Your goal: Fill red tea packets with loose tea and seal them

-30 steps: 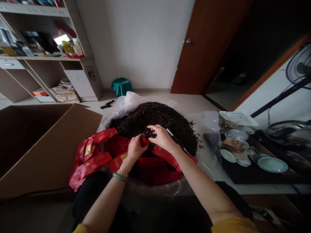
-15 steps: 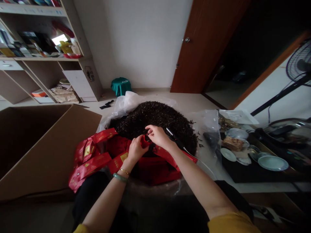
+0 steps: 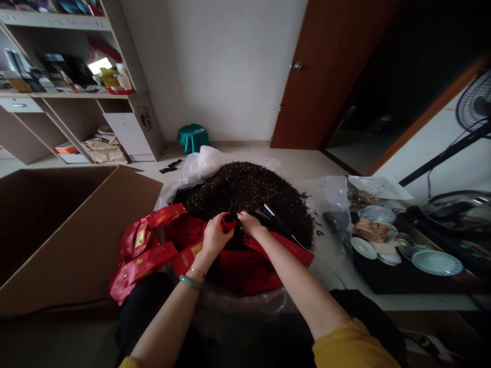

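My left hand (image 3: pixel 217 234) is closed around a small red pouch (image 3: pixel 229 223), whose mouth is held upward with dark stuff at it. Right beside the mouth, my right hand (image 3: pixel 250 224) has its fingers curled down at a heap of dark, loose dried leaves (image 3: pixel 253 181), which look like tea. Its fingertips are hidden, so what they pinch does not show. The heap lies in a clear plastic bag (image 3: pixel 205 158). Flat red pouches (image 3: pixel 245 271) lie in front of my hands, and filled-looking red packets (image 3: pixel 148 258) are piled to the left.
An open cardboard box (image 3: pixel 88 240) stands at left. A black pen-like tool (image 3: pixel 278 220) with a cord lies on the leaves' right side. Farther right, a dark tray (image 3: pixel 378 278) holds dishes and a bowl (image 3: pixel 437 261). A teal-covered bin (image 3: pixel 193 138) is by the wall.
My right hand has moved from above the pouch mouth down and slightly right, to the leaves beside it. My left hand keeps hold of the pouch. The view has shifted a little.
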Demonstrator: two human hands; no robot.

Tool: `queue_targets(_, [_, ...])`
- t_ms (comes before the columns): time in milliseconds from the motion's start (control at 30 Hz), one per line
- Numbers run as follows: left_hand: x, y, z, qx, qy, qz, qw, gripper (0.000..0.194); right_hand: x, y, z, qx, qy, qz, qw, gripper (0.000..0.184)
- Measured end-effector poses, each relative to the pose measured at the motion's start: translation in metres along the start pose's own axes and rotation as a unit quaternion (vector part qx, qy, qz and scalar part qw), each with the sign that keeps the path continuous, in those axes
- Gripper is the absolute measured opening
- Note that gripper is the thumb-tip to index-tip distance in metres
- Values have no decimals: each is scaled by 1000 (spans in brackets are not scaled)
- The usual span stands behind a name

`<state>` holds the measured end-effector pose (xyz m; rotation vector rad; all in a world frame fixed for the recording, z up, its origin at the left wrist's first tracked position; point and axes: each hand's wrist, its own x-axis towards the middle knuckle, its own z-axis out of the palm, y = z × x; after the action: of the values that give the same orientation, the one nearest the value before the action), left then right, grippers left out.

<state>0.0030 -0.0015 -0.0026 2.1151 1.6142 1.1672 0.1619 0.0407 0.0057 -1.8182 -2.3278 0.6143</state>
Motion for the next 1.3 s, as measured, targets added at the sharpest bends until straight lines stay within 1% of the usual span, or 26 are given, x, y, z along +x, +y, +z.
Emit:
queue_targets(67, [1, -1, 0, -7, 3, 1, 1000, 49, 3, -3, 7, -13, -7, 9, 1000, 37])
queue_targets(133, [1, -2, 1, -11, 11, 3, 1000, 50, 4, -5, 11, -19, -9, 14, 1000, 35])
queue_targets(233, [1, -2, 1, -16, 17, 7, 1000, 51, 1, -5, 10, -17, -3, 21, 1000, 27])
queue_targets(300, [1, -2, 0, -16, 18, 7, 1000, 51, -3, -2, 6, -8, 9, 28, 1000, 23])
queue_targets(400, [1, -1, 0, -13, 18, 4, 1000, 51, -12, 4, -10, 22, 42, 30, 998, 19])
queue_targets(500, [1, 0, 0, -13, 17, 7, 1000, 51, -20, 3, -35, 71, 77, 22, 994, 20])
queue_targets(533, [1, 0, 0, -14, 17, 8, 1000, 51, -23, -1, -44, 100, 87, 17, 991, 21])
queue_targets(600, [1, 0, 1, -17, 18, 11, 1000, 51, -28, -12, -58, 213, 112, -8, 971, 20])
queue_targets(633, [0, 0, 1, -19, 19, 12, 1000, 51, -30, -19, -63, 247, 116, -23, 962, 18])
queue_targets(700, [0, -1, 1, -19, 19, 14, 1000, 52, -32, -31, -68, 285, 118, -47, 950, 16])
queue_targets(767, [-1, -1, 1, -15, 19, 13, 1000, 53, -33, -38, -69, 297, 126, -53, 945, 16])
queue_targets(867, [0, -1, 0, -12, 22, 9, 1000, 53, -34, -32, -65, 282, 147, -20, 948, 13])
queue_targets(933, [0, -1, 0, -13, 25, 7, 1000, 53, -35, -23, -62, 238, 166, -7, 957, 13])
queue_targets(1000, [1, -1, 0, -13, 25, 5, 1000, 53, -38, -16, -59, 190, 199, -20, 961, 17])
queue_targets(1067, [0, 0, 1, -7, 22, 0, 1000, 54, -42, -16, -55, 165, 216, -60, 961, 21])
queue_targets(1133, [-1, 1, 2, 3, 13, -4, 1000, 55, -44, -22, -51, 146, 191, -108, 965, 24])
queue_targets(1200, [-3, 1, 3, 16, -1, 4, 1000, 56, -45, -31, -47, 106, 153, -133, 973, 24])
queue_targets(1233, [-4, 0, 3, 23, -8, 10, 1000, 56, -44, -35, -45, 83, 143, -132, 977, 22])
queue_targets(1300, [-5, 0, 4, 34, -18, 18, 999, 57, -41, -41, -44, 56, 144, -117, 981, 16])
